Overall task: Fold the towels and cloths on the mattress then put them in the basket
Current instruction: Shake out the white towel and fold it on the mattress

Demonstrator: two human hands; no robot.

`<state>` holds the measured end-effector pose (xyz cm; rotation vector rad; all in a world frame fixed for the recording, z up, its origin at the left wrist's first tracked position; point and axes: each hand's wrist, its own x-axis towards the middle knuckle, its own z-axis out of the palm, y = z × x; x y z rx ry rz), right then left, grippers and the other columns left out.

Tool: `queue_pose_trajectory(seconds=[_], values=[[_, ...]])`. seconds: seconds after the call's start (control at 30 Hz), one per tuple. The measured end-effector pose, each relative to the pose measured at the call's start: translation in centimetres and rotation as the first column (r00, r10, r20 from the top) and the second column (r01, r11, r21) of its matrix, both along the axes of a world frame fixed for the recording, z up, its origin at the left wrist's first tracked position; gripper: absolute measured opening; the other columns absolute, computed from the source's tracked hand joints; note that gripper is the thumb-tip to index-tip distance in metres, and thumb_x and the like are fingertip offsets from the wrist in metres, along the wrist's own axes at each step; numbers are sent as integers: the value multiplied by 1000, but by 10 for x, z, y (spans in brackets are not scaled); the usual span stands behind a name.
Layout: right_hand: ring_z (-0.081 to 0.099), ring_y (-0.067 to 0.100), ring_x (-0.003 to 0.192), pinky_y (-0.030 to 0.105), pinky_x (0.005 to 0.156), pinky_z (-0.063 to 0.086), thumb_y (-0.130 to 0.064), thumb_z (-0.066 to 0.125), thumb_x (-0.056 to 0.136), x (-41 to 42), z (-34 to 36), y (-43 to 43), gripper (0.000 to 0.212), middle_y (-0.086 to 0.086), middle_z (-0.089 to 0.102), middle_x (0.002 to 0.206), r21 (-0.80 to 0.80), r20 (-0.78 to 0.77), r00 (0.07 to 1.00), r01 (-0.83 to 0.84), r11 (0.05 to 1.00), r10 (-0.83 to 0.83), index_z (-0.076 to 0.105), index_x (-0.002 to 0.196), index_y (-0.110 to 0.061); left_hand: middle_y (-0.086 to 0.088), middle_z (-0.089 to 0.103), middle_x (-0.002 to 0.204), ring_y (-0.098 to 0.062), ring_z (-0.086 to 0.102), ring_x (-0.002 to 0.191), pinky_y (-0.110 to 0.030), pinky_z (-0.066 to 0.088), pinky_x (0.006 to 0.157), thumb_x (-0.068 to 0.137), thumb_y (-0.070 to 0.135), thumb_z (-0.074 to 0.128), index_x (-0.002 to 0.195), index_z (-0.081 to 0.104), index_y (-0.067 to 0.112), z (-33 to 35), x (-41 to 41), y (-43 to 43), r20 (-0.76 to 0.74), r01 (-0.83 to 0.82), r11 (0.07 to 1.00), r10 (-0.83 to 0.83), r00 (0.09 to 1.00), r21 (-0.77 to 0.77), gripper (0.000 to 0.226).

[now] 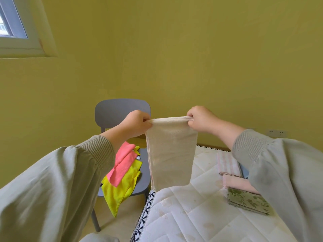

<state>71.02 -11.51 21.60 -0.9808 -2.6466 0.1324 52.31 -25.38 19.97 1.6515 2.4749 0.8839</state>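
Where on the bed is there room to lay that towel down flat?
The mattress is bare in the near middle, between its patterned left edge and the green leafy folded cloth. The right side is crowded with folded cloths. The grey chair seat is mostly covered by the pink cloth and yellow cloth. Both hands hold the cream towel.

Home bedroom, quilted mattress [201, 212], grey chair [120, 110], yellow-green wall [174, 49], window [12, 23]
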Motion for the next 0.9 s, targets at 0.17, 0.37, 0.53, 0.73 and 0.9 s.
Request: queue_pose_trajectory(seconds=[0.17,0.37,0.53,0.73,0.9], values=[[53,17,75,26,70,43,-13,56,93,15,-5,4,5,6,56,80,-677,-522,828,-256,690,-205,57,93,-8,-10,55,84,-23,56,80,-37,52,76,93,13,47,96,61,5,-2,15,-6,760,-77,962,-155,632,260,16],[61,16,78,26,69,51,-21,49,99,39,-10,6,18,5,63,88,-822,-409,891,-267,503,-195,59,104,-7,-4,53,72,-15,51,57,-21,45,47,98,15,45,96,57,10,-3,31,-8,906,-27,991,-109,410,131,13],[66,16,74,25,65,57,-15,58,94,49,-49,31,14,8,67,87,-886,-288,925,-158,436,-250,60,99,-2,-5,60,75,-13,60,60,-24,55,52,98,12,50,105,58,4,-38,33,11,907,21,999,-52,417,48,13],[48,20,68,28,63,42,-21,66,88,29,-153,61,22,7,48,74,-801,-173,936,47,597,-306,50,79,-9,-12,56,73,-22,55,67,-28,52,60,90,17,62,84,65,2,-139,27,50,535,-153,982,190,823,-114,16],[38,21,62,30,53,24,-19,66,85,18,-221,80,34,1,37,59,-631,-79,952,182,754,-296,50,58,-6,-10,47,65,-20,42,61,-30,29,56,82,22,61,69,56,15,-210,23,84,391,-194,954,272,879,-228,15]])
